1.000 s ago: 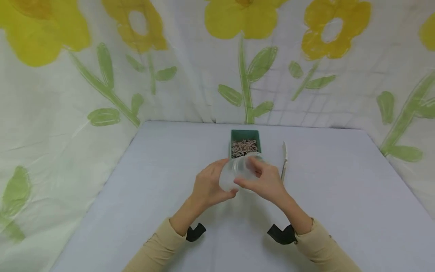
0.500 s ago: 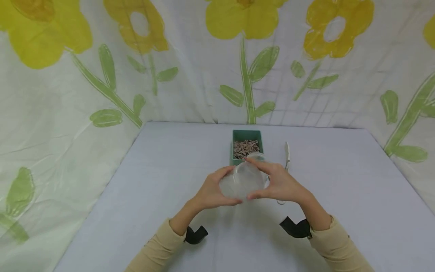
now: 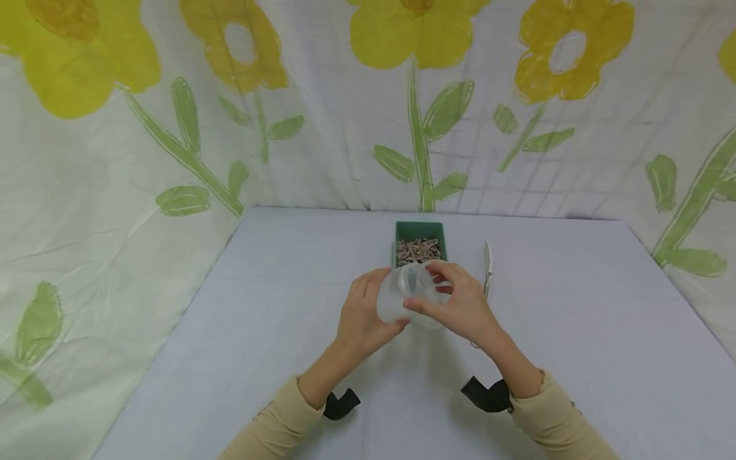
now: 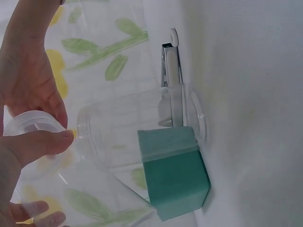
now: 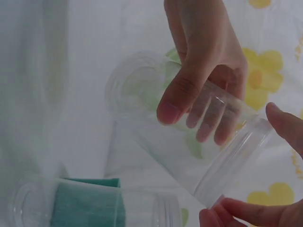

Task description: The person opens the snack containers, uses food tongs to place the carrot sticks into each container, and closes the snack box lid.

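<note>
My left hand [image 3: 362,313] wraps round the body of a clear plastic jar [image 5: 163,137], held tilted above the table. My right hand [image 3: 462,306] pinches the ribbed, translucent lid [image 5: 232,161] at the jar's end, thumb on one side and fingers on the other. In the right wrist view the left fingers show through the clear wall. A second clear jar [image 4: 125,125] stands upright on the table just beyond the hands, partly hidden by them in the head view.
Behind the jars sits a green tray [image 3: 420,230] with many brown, shrivelled pieces [image 3: 418,250]. Slim metal tongs [image 3: 488,268] lie to its right. White cloth covers the table [image 3: 276,287], and a flower-painted sheet [image 3: 322,128] hangs behind.
The right hand turned outward round the jar's end, the jar dipping toward the viewer, then came back inward. The left hand has shifted slightly, and both keep their hold.
</note>
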`<state>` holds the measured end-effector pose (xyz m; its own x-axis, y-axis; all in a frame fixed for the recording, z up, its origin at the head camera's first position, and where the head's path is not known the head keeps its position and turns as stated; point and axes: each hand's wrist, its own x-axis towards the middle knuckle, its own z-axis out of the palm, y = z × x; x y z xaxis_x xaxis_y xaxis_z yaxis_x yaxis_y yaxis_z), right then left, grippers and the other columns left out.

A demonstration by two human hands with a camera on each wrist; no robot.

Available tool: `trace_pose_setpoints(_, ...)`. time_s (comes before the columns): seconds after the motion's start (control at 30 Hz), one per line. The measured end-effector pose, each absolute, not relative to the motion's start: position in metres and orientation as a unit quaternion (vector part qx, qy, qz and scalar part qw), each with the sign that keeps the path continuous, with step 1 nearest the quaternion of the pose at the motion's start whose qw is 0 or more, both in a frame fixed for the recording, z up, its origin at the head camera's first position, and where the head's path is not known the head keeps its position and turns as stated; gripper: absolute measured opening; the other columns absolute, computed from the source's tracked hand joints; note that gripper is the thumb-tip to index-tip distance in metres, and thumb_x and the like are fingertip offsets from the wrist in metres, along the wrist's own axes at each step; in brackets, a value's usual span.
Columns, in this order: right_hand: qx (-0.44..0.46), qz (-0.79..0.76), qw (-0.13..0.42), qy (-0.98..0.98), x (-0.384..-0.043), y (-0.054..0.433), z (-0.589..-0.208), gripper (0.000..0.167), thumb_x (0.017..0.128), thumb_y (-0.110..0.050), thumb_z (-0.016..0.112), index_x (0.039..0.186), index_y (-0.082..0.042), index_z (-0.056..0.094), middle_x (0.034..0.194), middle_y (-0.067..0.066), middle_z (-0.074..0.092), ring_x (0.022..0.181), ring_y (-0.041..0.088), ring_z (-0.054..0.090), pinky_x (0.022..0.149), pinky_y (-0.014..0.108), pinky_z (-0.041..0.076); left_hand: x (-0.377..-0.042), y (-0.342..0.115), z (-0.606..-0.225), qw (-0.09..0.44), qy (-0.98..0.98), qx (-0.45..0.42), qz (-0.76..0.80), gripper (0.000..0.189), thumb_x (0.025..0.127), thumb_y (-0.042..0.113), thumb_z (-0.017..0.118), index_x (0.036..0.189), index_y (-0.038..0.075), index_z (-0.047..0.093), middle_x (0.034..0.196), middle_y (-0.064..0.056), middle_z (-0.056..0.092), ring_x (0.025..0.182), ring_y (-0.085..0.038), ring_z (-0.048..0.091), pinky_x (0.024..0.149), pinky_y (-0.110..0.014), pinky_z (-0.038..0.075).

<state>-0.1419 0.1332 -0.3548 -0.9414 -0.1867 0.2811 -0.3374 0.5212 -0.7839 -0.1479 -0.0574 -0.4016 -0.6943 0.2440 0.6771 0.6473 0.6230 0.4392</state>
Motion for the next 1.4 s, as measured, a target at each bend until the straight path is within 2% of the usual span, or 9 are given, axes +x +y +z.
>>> trace_pose_setpoints(0.13, 0.167, 0.469, 0.073, -0.864, -0.143, 0.135, -0.355, 0.062, 0.074, -0.020, 0.086, 0.125, 0.001, 0.058, 0.114, 0.015, 0.059, 0.102, 0.030, 0.059, 0.087, 0.045, 0.053, -0.146, -0.058, -0.401, 0.285, -0.854, -0.261, -0.348, 0.082, 0.056, 0.016, 0.094, 0.126, -0.002, 0.054, 0.120, -0.017, 0.059, 0.110, -0.034, 0.055, 0.088, -0.047, 0.052)
trace_pose_setpoints(0.27, 0.206, 0.466, 0.054, -0.859, -0.145, 0.141, -0.355, 0.067, 0.072, -0.018, 0.088, 0.127, 0.001, 0.057, 0.119, 0.015, 0.057, 0.106, 0.031, 0.057, 0.089, 0.046, 0.052, -0.146, -0.061, -0.399, 0.232, -0.858, -0.267, -0.371, 0.082, 0.058, 0.018, 0.093, 0.127, -0.002, 0.053, 0.121, -0.017, 0.059, 0.110, -0.034, 0.055, 0.087, -0.048, 0.051)
trace_pose_setpoints(0.43, 0.277, 0.475, 0.024, -0.835, -0.149, 0.150, -0.353, 0.070, 0.068, -0.011, 0.089, 0.129, 0.001, 0.056, 0.129, 0.014, 0.054, 0.116, 0.032, 0.052, 0.095, 0.047, 0.048, -0.149, -0.073, -0.392, 0.085, -0.852, -0.282, -0.433, 0.084, 0.061, 0.018, 0.093, 0.132, 0.000, 0.053, 0.126, -0.013, 0.060, 0.114, -0.029, 0.056, 0.092, -0.046, 0.048)
trace_pose_setpoints(0.67, 0.364, 0.472, -0.018, -0.803, -0.150, 0.159, -0.351, 0.076, 0.064, -0.011, 0.092, 0.131, -0.001, 0.057, 0.128, 0.008, 0.052, 0.118, 0.027, 0.049, 0.096, 0.042, 0.047, -0.157, -0.086, -0.384, -0.131, -0.792, -0.334, -0.494, 0.080, 0.069, 0.015, 0.088, 0.138, 0.000, 0.050, 0.130, -0.014, 0.059, 0.115, -0.023, 0.057, 0.099, -0.044, 0.045)
trace_pose_setpoints(0.8, 0.391, 0.444, -0.038, -0.805, -0.150, 0.161, -0.350, 0.076, 0.065, -0.015, 0.091, 0.131, 0.000, 0.057, 0.129, 0.011, 0.053, 0.118, 0.028, 0.048, 0.094, 0.040, 0.048, -0.160, -0.090, -0.385, -0.209, -0.763, -0.355, -0.498, 0.077, 0.073, 0.012, 0.085, 0.140, 0.001, 0.048, 0.135, -0.012, 0.055, 0.125, -0.022, 0.052, 0.106, -0.038, 0.040)
trace_pose_setpoints(0.97, 0.412, 0.429, -0.067, -0.801, -0.148, 0.161, -0.348, 0.073, 0.065, -0.018, 0.091, 0.128, 0.000, 0.060, 0.129, 0.012, 0.056, 0.119, 0.029, 0.049, 0.093, 0.040, 0.049, -0.165, -0.092, -0.388, -0.299, -0.707, -0.393, -0.507, 0.070, 0.078, 0.003, 0.079, 0.139, -0.003, 0.044, 0.138, -0.017, 0.052, 0.132, -0.031, 0.046, 0.108, -0.030, 0.036)
trace_pose_setpoints(1.1, 0.431, 0.420, -0.070, -0.796, -0.146, 0.161, -0.348, 0.072, 0.065, -0.021, 0.092, 0.127, -0.003, 0.061, 0.126, 0.008, 0.058, 0.117, 0.025, 0.050, 0.093, 0.041, 0.048, -0.169, -0.092, -0.391, -0.351, -0.669, -0.416, -0.507, 0.076, 0.081, -0.003, 0.075, 0.146, -0.003, 0.035, 0.145, -0.016, 0.044, 0.133, -0.028, 0.042, 0.108, -0.028, 0.034)
trace_pose_setpoints(1.23, 0.461, 0.410, -0.061, -0.785, -0.146, 0.159, -0.351, 0.067, 0.066, -0.021, 0.091, 0.125, -0.006, 0.062, 0.122, 0.004, 0.058, 0.113, 0.022, 0.053, 0.092, 0.045, 0.048, -0.172, -0.092, -0.394, -0.372, -0.656, -0.428, -0.498, 0.078, 0.080, -0.005, 0.074, 0.146, -0.003, 0.033, 0.146, -0.013, 0.043, 0.130, -0.015, 0.044, 0.108, -0.029, 0.034)
trace_pose_setpoints(1.4, 0.498, 0.415, -0.055, -0.759, -0.145, 0.160, -0.353, 0.064, 0.069, -0.020, 0.089, 0.124, -0.005, 0.061, 0.120, 0.005, 0.058, 0.110, 0.022, 0.053, 0.089, 0.041, 0.049, -0.176, -0.091, -0.398, -0.436, -0.611, -0.446, -0.488, 0.075, 0.081, -0.006, 0.072, 0.144, -0.009, 0.031, 0.146, -0.020, 0.041, 0.131, -0.013, 0.042, 0.110, -0.030, 0.032)
